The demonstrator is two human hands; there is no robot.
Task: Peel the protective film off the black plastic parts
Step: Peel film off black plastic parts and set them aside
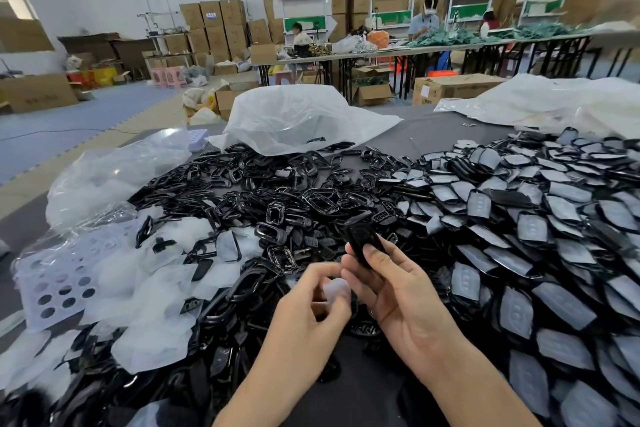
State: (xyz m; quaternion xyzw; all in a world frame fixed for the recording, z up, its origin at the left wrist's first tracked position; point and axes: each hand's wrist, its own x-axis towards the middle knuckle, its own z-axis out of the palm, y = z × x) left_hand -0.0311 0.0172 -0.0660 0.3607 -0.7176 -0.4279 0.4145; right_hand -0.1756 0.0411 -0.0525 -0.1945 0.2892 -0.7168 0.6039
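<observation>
- Head view, far left: a pale perforated basket (52, 281) shows at the table edge. It is partly buried under a heap of loose film pieces (145, 291), and a clear plastic bag (114, 177) lies behind it.
- Centre-left, beyond the hands: a pile of bare black frames (277, 191) carries no film.
- Left hand (308, 305): the fingers are curled. Thumb and fingertips pinch a small whitish piece of protective film (335, 288).
- Film position: it sits just beside the lower end of the held part. Whether a corner still adheres cannot be determined.
- Right hand (394, 291): thumb and fingers clamp the black plastic part (364, 243) by its lower end. The part stands raised above the pile at the centre of the view. Its visible face is glossy black with no film on it.
- Step in hand (judgement): the peel on this part is at or near completion.
- Next move (judgement): pull the film fully clear and release it toward the heap on the left. Set the part with the bare stock, then draw a fresh piece from the right. A fingernail must lift a film edge to start each peel.
- Right: covered parts (519, 243), each with a grey-white film face, lie overlapped across the grey table (426, 135). Much of the task appears to remain.
</observation>
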